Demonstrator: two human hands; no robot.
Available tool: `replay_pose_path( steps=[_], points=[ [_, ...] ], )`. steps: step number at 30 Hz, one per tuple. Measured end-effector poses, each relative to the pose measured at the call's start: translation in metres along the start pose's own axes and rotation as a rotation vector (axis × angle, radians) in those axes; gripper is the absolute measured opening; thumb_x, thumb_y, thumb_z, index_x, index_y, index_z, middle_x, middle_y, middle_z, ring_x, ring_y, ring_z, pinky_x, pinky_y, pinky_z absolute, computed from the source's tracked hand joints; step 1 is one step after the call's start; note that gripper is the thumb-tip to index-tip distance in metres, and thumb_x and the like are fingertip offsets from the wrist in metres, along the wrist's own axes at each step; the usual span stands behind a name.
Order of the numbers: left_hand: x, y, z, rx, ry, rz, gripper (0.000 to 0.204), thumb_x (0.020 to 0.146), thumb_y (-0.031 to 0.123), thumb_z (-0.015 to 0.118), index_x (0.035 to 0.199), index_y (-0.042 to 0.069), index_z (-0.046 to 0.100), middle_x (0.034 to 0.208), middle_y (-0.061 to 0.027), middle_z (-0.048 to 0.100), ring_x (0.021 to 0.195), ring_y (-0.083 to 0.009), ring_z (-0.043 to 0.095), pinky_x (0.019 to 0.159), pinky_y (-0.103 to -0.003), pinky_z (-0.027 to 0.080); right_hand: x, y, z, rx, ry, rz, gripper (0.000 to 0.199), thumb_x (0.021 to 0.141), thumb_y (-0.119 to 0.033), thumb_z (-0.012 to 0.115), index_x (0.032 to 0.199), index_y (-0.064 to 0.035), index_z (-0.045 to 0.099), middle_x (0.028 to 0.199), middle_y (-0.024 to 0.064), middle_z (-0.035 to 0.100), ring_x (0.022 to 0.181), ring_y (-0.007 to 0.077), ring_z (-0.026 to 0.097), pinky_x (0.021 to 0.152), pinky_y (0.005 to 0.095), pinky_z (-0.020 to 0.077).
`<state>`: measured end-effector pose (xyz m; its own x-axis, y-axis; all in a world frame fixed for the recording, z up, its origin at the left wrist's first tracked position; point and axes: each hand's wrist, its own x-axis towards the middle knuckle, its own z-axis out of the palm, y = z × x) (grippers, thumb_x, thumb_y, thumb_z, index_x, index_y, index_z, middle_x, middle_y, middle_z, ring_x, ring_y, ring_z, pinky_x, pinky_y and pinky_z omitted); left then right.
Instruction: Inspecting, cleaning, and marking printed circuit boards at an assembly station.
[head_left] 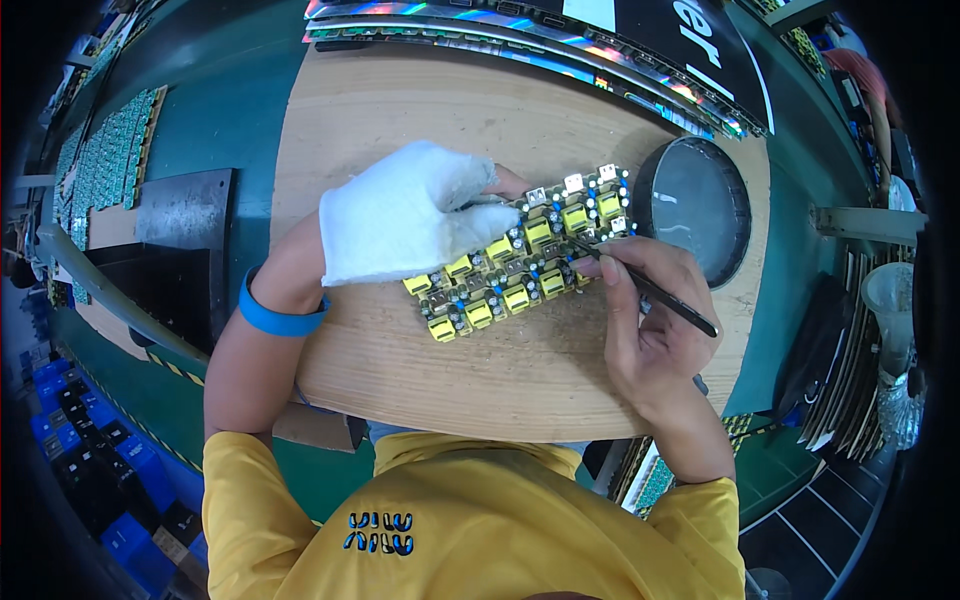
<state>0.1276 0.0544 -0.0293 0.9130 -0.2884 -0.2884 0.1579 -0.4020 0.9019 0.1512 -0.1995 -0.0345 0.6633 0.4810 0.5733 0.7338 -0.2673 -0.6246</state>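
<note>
A pale wooden work board point(420, 380) lies on a green bench point(230, 110), with a round black-rimmed magnifier point(693, 205) at its right edge and stacked circuit panels point(110, 150) far left. The left hand point(405, 215), in a white cloth glove, clamps the circuit board panel point(520, 255) near the middle. The right hand point(645, 305) pinches a thin black probe point(650, 290), tip on the panel.

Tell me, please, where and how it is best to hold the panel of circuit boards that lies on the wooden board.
Probably by its bare long edges, coming from the left end, as the gloved left hand does now. The circuit board panel lies flat on the wooden board, its top crowded with yellow parts. The right hand works there with a thin black tool.
</note>
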Motion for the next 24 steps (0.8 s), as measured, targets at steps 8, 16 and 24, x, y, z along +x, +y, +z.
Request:
replay_pose_path(
  steps=[8,16,24],
  points=[
    [0.002,-0.010,0.003,0.041,0.078,0.109,0.033,0.098,0.019,0.066,0.124,0.000,0.069,0.097,-0.0182,0.076,0.082,-0.0207,0.073,0.075,-0.034,0.056,-0.001,-0.002,0.005,0.132,0.106,0.231,0.015,0.085,0.011,0.072,0.098,0.0077,0.067,0.088,0.0155,0.071,0.077,0.0221,0.070,0.065,0.0280,0.0557],
    [0.002,-0.009,0.001,0.003,0.044,0.106,0.033,0.100,0.022,0.064,0.124,-0.001,0.068,0.100,-0.0172,0.076,0.086,-0.0185,0.073,0.079,-0.033,0.057,-0.002,0.002,-0.004,0.130,0.109,0.058,0.011,0.086,0.009,0.071,0.096,0.0041,0.068,0.082,0.0112,0.070,0.073,0.0187,0.069,0.063,0.0266,0.0539],
    [-0.003,0.011,-0.002,-0.008,0.034,0.008,0.033,0.103,0.023,0.061,0.122,-0.003,0.069,0.101,-0.0130,0.076,0.089,-0.0145,0.070,0.081,-0.031,0.056,0.003,0.012,-0.012,0.024,0.180,0.109,0.014,0.088,0.009,0.069,0.101,0.0048,0.068,0.083,0.0108,0.069,0.071,0.0174,0.068,0.061,0.0263,0.0528]
  ],
)
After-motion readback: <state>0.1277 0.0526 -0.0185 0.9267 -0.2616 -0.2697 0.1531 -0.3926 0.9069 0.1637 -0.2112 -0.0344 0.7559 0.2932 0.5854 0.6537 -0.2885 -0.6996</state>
